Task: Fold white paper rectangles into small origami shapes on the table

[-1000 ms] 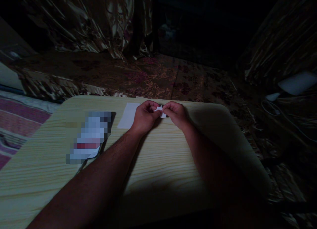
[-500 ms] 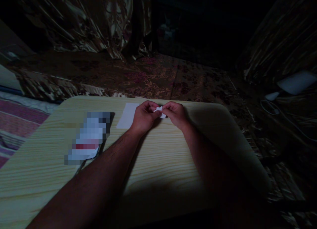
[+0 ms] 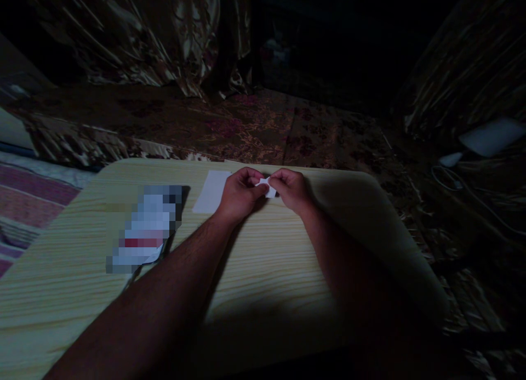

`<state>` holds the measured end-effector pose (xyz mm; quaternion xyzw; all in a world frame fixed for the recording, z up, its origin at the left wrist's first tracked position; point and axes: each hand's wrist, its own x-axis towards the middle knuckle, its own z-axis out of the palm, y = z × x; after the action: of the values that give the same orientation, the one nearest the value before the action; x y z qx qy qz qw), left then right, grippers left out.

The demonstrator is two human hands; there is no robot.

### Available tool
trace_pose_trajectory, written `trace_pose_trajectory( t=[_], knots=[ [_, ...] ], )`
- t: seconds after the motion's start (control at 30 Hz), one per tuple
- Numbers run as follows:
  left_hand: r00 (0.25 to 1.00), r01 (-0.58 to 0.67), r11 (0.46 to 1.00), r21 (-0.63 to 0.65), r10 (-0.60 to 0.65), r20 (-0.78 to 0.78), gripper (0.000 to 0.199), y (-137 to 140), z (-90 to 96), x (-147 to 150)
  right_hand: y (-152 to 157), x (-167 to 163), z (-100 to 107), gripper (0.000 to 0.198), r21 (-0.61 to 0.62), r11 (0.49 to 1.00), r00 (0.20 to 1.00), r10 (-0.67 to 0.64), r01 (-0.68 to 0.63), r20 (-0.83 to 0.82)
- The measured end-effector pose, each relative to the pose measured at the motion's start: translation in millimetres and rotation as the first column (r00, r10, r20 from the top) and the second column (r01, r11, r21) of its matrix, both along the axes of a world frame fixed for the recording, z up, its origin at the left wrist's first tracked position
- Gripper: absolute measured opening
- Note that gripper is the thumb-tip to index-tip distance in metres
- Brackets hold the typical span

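Observation:
A small folded piece of white paper (image 3: 270, 192) is pinched between my two hands above the far part of the table. My left hand (image 3: 239, 195) grips its left side with thumb and fingers. My right hand (image 3: 291, 189) is closed on its right side, fingertips close to those of the left. The fingers hide much of the paper, so its full shape cannot be made out. Just left of my left hand lies a flat white sheet of paper (image 3: 209, 192), partly covered by that hand.
On the pale wooden table (image 3: 267, 259), a blurred-out phone-like object (image 3: 148, 226) lies at the left with a cable near it. Beyond the far edge is a patterned cloth surface (image 3: 246, 122) below curtains (image 3: 172, 34). A white lamp-like object (image 3: 493, 137) with a cord stands at right.
The small paper has shifted slightly between my fingers, and its upper point shows less now. Both hands stay in nearly the same place.

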<state>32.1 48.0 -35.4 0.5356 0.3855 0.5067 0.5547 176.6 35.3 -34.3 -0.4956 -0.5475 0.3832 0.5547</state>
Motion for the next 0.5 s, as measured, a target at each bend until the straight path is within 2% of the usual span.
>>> trace_pose_trajectory(
  t=[0.23,0.5],
  knots=[
    [1.000,-0.015,1.000,-0.023,0.016,0.021,0.031,2.0,-1.9,-1.1,0.0,2.7,-0.2,0.014,-0.008,0.998,0.997,0.070,-0.070,-0.042],
    [1.000,0.026,0.999,0.027,-0.025,-0.011,0.031,2.3,-6.1,-0.5,0.5,2.2,-1.6,0.010,0.000,0.999,0.999,0.039,-0.039,0.009]
  ],
)
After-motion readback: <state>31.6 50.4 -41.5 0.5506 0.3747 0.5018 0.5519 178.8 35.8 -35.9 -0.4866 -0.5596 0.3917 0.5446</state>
